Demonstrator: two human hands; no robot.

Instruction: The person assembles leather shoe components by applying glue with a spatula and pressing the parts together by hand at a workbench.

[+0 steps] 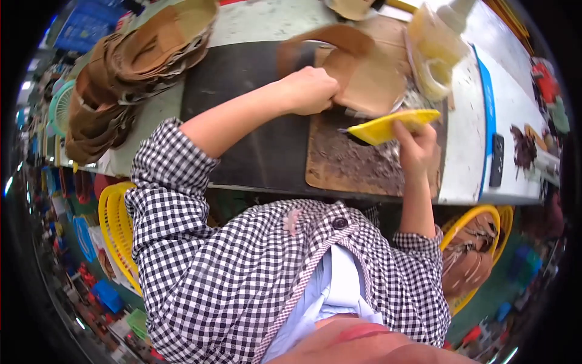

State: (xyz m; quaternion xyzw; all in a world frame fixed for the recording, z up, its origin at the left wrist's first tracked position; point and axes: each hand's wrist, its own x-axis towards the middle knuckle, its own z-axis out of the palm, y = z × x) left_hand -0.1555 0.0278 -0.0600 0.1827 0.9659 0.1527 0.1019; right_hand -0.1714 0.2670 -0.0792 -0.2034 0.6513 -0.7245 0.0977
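My left hand [310,91] is closed on the edge of a tan leather piece [370,82], whose curved strap-like part is blurred above it. It looks like a shoe upper. The piece lies over a brown board [345,161] crusted with dark residue. In my right hand [417,148], thumb and fingers grip a flat yellow tool [397,125] with a dark edge at its left end; its exact kind is unclear. The tool is held over the board, just nearer to me than the leather. A translucent bottle [433,51] with yellowish contents stands beyond my right hand.
A stack of brown leather uppers [142,57] sits at the table's left. A black mat [242,145] lies under my left arm. Yellow baskets flank me, the right basket [499,227] holding brown pieces. A black bar-shaped object [497,161] lies at the right.
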